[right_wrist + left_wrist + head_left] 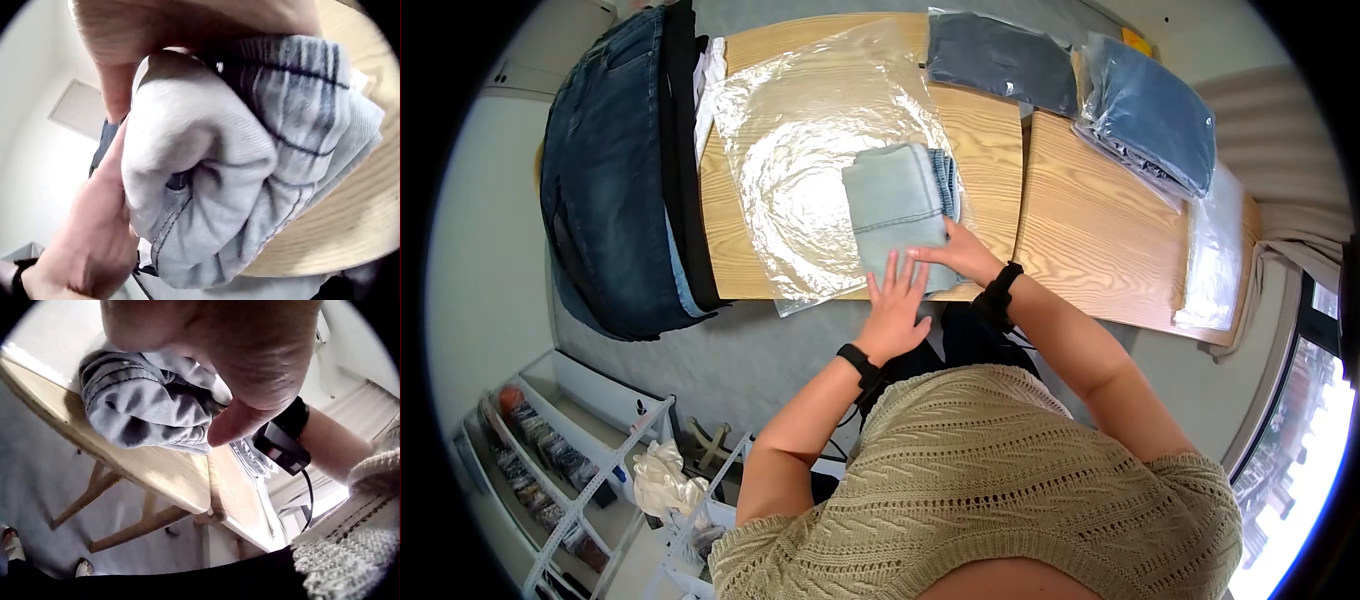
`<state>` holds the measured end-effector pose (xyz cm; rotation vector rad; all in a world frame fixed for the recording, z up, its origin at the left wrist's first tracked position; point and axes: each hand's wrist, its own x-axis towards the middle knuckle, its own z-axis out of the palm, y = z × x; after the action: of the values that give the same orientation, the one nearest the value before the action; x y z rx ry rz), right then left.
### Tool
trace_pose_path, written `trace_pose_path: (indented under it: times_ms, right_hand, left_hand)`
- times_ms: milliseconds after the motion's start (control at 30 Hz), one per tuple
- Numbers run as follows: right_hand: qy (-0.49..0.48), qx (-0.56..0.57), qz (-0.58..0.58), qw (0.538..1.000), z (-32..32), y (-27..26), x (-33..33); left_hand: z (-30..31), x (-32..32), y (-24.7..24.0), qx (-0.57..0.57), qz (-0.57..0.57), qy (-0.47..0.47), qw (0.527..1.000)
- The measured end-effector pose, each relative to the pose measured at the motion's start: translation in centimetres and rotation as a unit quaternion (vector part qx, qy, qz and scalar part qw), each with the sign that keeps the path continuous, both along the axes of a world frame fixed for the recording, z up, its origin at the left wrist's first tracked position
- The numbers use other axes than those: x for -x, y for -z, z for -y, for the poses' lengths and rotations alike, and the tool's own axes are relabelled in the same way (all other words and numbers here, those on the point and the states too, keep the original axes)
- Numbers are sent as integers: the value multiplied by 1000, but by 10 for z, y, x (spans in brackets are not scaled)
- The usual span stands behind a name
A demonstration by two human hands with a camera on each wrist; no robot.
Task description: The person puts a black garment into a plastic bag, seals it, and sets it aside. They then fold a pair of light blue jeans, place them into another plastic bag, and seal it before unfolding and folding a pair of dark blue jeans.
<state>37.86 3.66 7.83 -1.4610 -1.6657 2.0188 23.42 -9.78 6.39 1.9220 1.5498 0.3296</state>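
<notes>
A folded pair of light-blue jeans (pixel 897 205) lies on a clear plastic bag (pixel 800 140) spread on the wooden table (pixel 1090 230). My left hand (pixel 897 300) rests flat on the near end of the jeans, fingers straight. My right hand (pixel 953 252) holds the near right corner, fingers laid over the top. In the left wrist view the palm (pixel 250 350) covers the jeans (pixel 144 406), which overhang the table edge (pixel 169 475). In the right wrist view my right hand (pixel 187 25) sits over the rolled fold of the jeans (pixel 250 175), thumb down its side; my left hand (pixel 94 250) is beside it.
A pile of dark denim (pixel 610 170) hangs over the table's left end. A bagged dark garment (pixel 1000 60) and a bagged stack of blue jeans (pixel 1150 110) lie at the far right. Empty clear bags (pixel 1215 250) cover the right edge. A white shelf rack (pixel 550 480) stands on the floor.
</notes>
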Motion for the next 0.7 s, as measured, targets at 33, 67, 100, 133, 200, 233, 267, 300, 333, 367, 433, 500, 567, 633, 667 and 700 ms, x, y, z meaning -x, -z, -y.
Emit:
trace_pose_path:
  times_ms: [33,67,100,133,200,233,267,300,333,367,433,500,567,633,667,700]
  right_hand:
    - [6,57,-17,998,-1,-2,-1]
    - [4,59,-17,998,0,14,-5]
    - [39,42,0,998,0,40,-9]
    - [74,26,16,997,-1,58,-12]
    - [84,18,5,996,-3,64,-15]
    - [99,27,-8,995,-3,64,-16]
    - [113,34,-21,993,-3,47,-9]
    - [134,61,-65,987,1,27,-8]
    - [128,63,-66,988,3,18,-6]
    - [138,50,-76,986,4,13,-6]
    - [157,45,-81,983,5,0,-13]
    - [175,45,-100,978,7,-30,-25]
    - [176,27,-77,981,7,-43,-46]
    - [178,5,-52,983,8,-61,-65]
    - [185,-5,-37,982,10,-76,-68]
    - [183,-15,-22,983,11,-82,-76]
  left_hand:
    - [-2,-5,2,-4,19,-4,1000]
    - [-4,-8,2,-2,19,-7,1000]
    - [-6,-9,2,7,20,1,1000]
    - [-7,-9,1,17,20,8,1000]
    - [-7,-3,-3,22,33,-6,999]
    - [-6,5,-3,7,80,4,997]
    - [-4,13,-5,-9,126,13,992]
    - [-1,24,-8,-55,178,-38,982]
    - [4,37,0,-123,198,-90,968]
    - [14,53,7,-127,142,-136,972]
    - [33,92,22,-109,20,-186,976]
    - [43,118,25,-89,-44,-192,976]
    - [47,131,20,-81,-153,-146,974]
    - [48,139,24,-94,-167,-127,973]
    - [47,143,27,-105,-183,-106,972]
    - [48,148,40,-130,-195,-100,967]
